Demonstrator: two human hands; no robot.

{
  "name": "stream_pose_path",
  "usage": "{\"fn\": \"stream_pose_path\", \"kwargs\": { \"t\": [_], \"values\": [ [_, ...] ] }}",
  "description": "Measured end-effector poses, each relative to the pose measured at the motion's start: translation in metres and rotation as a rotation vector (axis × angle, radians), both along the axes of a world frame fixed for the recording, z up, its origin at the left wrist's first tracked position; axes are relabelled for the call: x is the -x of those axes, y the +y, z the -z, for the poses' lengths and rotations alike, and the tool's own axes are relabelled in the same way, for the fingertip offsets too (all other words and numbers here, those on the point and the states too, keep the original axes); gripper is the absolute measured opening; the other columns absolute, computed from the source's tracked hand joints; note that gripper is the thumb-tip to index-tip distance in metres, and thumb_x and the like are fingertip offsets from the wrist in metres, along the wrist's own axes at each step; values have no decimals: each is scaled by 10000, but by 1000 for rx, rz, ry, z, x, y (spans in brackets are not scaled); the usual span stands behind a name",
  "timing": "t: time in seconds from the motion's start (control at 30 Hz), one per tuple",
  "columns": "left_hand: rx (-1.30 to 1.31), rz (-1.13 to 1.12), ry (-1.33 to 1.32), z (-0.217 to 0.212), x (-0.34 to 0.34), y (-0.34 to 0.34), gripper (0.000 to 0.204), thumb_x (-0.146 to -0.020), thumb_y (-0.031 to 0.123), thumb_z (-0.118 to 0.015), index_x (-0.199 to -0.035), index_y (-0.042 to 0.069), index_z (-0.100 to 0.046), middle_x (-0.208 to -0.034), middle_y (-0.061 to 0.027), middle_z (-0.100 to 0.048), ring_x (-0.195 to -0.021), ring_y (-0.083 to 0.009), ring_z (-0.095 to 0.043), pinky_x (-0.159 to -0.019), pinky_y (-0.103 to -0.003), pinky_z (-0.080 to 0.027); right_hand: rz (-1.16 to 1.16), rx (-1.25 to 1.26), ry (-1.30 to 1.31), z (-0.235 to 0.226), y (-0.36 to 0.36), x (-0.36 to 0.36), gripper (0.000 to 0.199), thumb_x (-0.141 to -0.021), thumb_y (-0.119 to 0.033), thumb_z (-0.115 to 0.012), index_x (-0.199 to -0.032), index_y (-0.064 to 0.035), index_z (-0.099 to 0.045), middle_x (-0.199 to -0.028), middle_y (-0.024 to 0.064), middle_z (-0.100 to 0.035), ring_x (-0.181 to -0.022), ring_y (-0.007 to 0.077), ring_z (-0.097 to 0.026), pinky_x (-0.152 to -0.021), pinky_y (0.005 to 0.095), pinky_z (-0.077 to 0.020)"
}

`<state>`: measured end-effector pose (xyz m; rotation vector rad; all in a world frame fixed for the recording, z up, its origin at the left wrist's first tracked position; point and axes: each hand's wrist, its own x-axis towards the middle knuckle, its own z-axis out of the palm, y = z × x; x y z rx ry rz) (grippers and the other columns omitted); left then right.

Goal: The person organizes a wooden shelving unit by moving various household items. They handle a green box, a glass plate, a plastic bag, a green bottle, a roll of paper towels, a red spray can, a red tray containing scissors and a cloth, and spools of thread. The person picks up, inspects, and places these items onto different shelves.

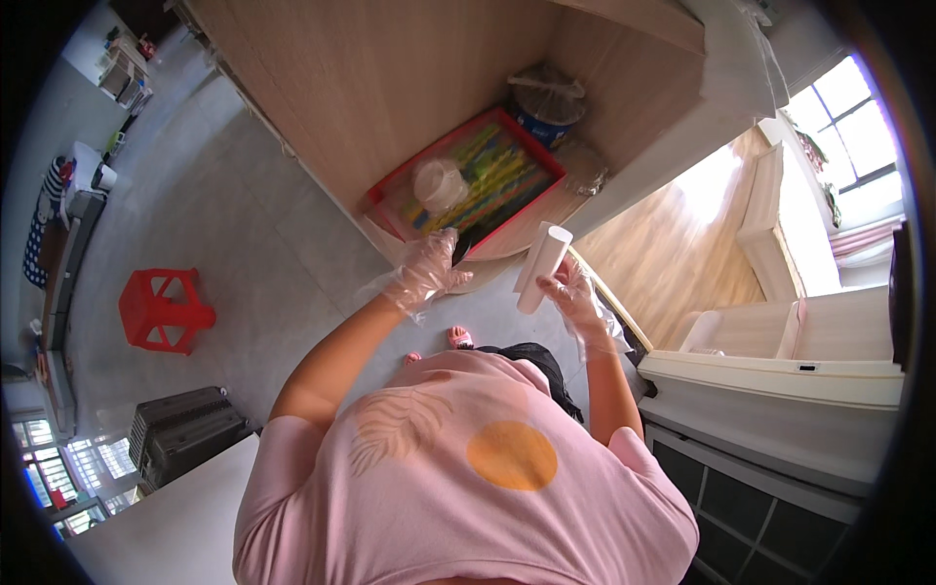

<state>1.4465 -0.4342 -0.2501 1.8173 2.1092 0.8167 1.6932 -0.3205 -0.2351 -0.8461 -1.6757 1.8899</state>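
Note:
Both my hands wear thin clear plastic gloves. My left hand (429,268) is at the near corner of a red-rimmed tray (529,136). A small black thing (461,246) shows between its thumb and fingers; its kind is unclear. My right hand (575,294) grips a white roll (544,263), held tilted in front of the shelf, with its round end facing up and a flat edge along its side. On the tray's colourful patterned bottom stands a translucent white plastic tub (441,185).
The tray rests in a wooden cabinet (390,88), beside a blue container wrapped in clear plastic (546,107) and a crumpled clear bag (585,171). A red stool (168,310) stands on the grey floor at left. A white-edged counter (770,380) lies at right.

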Motion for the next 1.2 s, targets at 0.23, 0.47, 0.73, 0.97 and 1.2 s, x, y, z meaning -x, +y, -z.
{"fn": "stream_pose_path", "kwargs": {
  "t": [0.23,0.47,0.73,0.97,1.2],
  "values": [
    [299,-23,-100,-1,19,19,456,-796,391,-607,-1007,-11,-561,-887,-228,-618,-844,-371,-592,-750,-437,-458,10,26,42,-12,-1,-12,477,-769,-269,-723,-1118,-35,-496,-979,64,-605,-895,142,-575,-809,315,-461],
    [123,-193,-1129,-14,37,4,237,-882,207,-579,-1062,53,-572,-830,-41,-619,-639,-147,-570,-579,-283,-469,68,-246,-161,-21,34,-10,406,-786,-221,-700,-1067,-13,-492,-943,60,-594,-874,133,-552,-790,302,-454],
    [135,-201,-1312,-25,64,-36,296,-876,116,-576,-1141,15,-494,-818,-48,-594,-665,-64,-494,-581,-194,-413,105,-621,-448,-37,53,25,450,-708,-219,-692,-1075,-23,-522,-956,161,-614,-872,284,-602,-794,357,-471],
    [64,-304,-1073,-64,65,-88,248,-857,75,-576,-1095,12,-544,-845,-69,-627,-658,-69,-528,-567,-212,-428,-33,-1248,-804,-49,61,72,523,-649,-221,-650,-1118,-47,-502,-1061,196,-559,-974,354,-549,-818,430,-451],
    [-356,-465,-919,-153,85,-150,231,-825,79,-634,-1040,26,-570,-831,-9,-608,-658,-76,-525,-622,-210,-451,-213,-1734,-939,14,114,130,331,-746,-187,-482,-1053,-84,-552,-1047,140,-555,-957,303,-519,-798,504,-362]
  ]
}}
